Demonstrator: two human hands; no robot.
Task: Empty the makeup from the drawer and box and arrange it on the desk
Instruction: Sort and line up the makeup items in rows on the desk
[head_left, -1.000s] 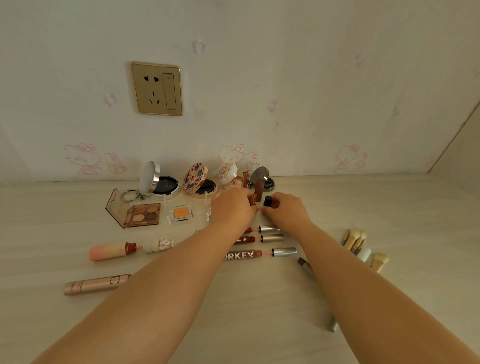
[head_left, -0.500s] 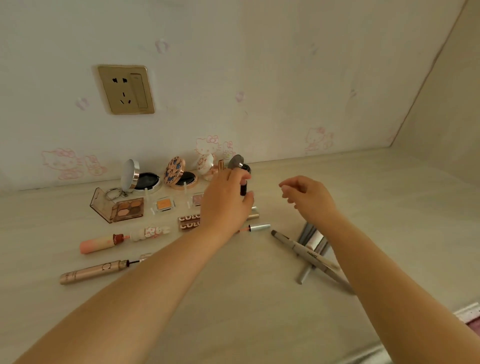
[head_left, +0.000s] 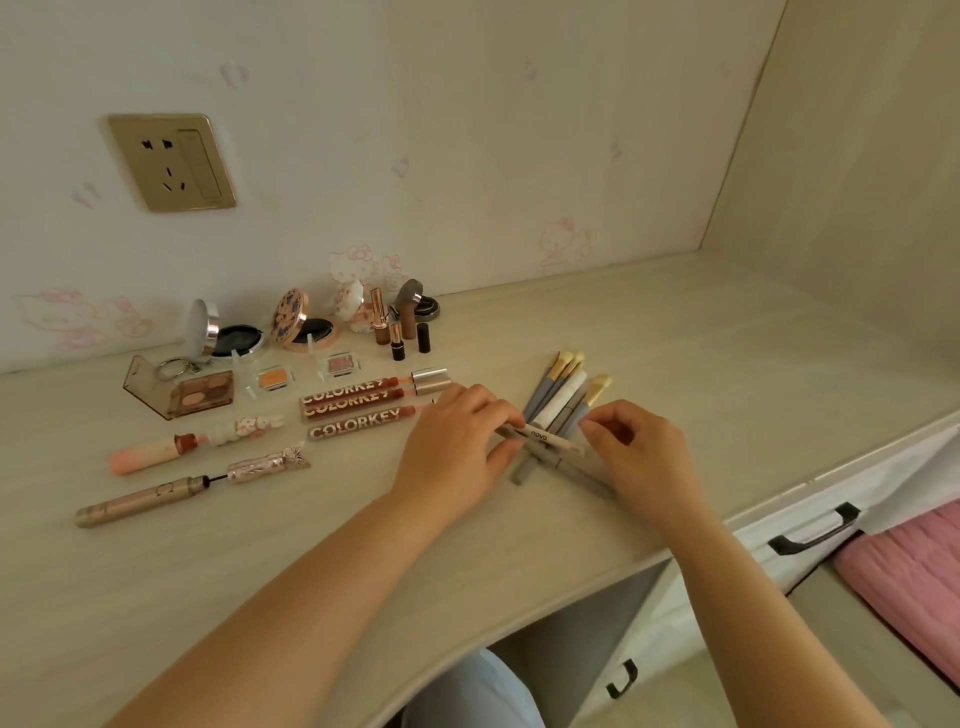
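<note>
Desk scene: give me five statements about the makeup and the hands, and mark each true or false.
1. Both hands hold the white pen. True: the left hand and right hand each pinch one end.
2. The pen lies across the brushes. True.
3. The three lip gloss tubes stand upright. False: they lie flat, side by side.
4. The eyeshadow palette is closed. False: its clear lid is raised.
5. The wall socket has a plug in it. False: nothing is plugged in.
</note>
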